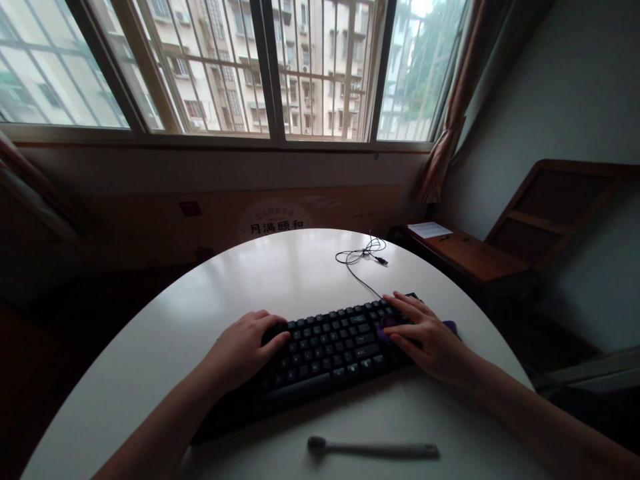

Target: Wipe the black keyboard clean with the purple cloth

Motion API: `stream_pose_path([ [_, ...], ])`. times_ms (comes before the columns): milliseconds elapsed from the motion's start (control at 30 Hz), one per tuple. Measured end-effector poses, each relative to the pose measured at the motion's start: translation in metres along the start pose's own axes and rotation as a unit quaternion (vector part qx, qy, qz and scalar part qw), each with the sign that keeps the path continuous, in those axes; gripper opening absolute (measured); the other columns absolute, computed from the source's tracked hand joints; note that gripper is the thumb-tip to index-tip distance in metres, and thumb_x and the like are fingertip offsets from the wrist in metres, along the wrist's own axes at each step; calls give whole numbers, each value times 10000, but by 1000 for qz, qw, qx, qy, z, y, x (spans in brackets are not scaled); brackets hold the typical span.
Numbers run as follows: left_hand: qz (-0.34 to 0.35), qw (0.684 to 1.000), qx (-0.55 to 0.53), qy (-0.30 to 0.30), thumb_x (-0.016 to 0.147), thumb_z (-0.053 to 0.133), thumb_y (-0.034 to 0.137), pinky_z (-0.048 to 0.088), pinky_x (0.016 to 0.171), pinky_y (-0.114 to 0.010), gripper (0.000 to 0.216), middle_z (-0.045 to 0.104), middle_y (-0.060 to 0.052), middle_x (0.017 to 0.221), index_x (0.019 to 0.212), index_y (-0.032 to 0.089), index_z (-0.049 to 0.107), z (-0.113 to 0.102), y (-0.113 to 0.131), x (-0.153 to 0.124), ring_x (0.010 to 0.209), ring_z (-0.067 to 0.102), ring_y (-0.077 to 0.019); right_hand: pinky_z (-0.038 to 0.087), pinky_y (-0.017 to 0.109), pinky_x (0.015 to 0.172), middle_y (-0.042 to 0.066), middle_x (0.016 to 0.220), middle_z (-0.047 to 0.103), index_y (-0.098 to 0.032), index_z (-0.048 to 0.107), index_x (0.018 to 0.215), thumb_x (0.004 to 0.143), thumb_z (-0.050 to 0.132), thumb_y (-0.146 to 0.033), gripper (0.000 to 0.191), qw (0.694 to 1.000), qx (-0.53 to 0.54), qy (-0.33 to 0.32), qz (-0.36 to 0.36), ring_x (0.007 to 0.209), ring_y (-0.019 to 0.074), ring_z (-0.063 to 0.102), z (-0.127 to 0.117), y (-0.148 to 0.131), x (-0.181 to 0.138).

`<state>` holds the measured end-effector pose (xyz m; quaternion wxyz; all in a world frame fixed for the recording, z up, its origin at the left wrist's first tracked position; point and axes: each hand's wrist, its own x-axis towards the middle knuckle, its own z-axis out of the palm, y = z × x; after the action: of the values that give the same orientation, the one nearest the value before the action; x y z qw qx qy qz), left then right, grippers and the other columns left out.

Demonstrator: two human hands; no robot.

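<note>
A black keyboard [325,347] lies at a slant on the white round table, its near left end in shadow. My left hand [253,343] grips its far left edge, thumb on top by the keys. Over the right-hand keys, my right hand [423,333] holds a purple, soft-looking piece [387,328] against the keyboard. More purple shows beyond the back of that hand; whether it is cloth or gel I cannot tell. A thin black cable [357,273] runs from the keyboard's far side to a loose bundle with a USB plug. Nearer me lies a grey toothbrush [375,450], bristles to the left.
The white table [150,373] has a curved far edge. Behind it stand a printed cardboard panel [220,213] and a barred window [320,73]. At the right is a wooden chair [480,257] with paper [427,230] and a pen on its seat.
</note>
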<state>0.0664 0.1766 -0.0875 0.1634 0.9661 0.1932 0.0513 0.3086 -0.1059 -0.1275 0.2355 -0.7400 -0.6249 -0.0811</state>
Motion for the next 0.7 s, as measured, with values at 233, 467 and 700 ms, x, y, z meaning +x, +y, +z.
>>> stream_pose_path([
  [233, -2, 1000, -4, -5, 878, 453, 515, 464, 927, -393, 409, 679, -68, 1095, 1091, 253, 685, -1, 0, 0, 1039, 606, -261, 317, 592, 1101, 34, 1521, 375, -317, 737, 1081, 920, 545, -327, 250, 1000, 3, 11, 0, 1401, 328, 319, 1, 1, -1],
  [467, -3, 1000, -14, -6, 874, 449, 522, 470, 922, -398, 419, 681, -72, 1101, 1093, 253, 684, -2, 1, 1, 1030, 611, -263, 290, 592, 1115, 22, 1541, 338, -354, 658, 1222, 935, 524, -350, 317, 1000, -24, -5, 7, 1420, 320, 289, 0, -1, 0],
  [700, -3, 1000, -5, -4, 879, 441, 523, 469, 923, -391, 421, 680, -63, 1099, 1097, 257, 684, -1, -2, 0, 1032, 614, -259, 220, 629, 1126, 22, 1579, 243, -389, 534, 1351, 945, 506, -405, 408, 996, -77, -43, -10, 1444, 336, 224, -1, -7, 2],
])
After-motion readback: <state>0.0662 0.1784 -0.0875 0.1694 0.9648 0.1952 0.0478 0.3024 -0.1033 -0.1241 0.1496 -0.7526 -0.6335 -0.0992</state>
